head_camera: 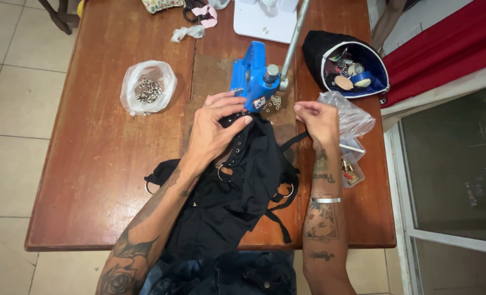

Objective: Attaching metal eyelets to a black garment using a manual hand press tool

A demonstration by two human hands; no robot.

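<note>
Black soft fabric garment with metal eyelets and rings [237,180]: lying on worn wooden table [90,164], its edge sitting under blue metal hand press [251,76]. Left hand [215,128] pressing flat, fingers spread. Right hand [316,117] pinching closed beside loose silver eyelets [273,102], contents indiscernible.

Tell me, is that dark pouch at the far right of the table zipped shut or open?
Open. The dark pouch gapes toward the camera, its blue lining and small round things inside showing.
</note>
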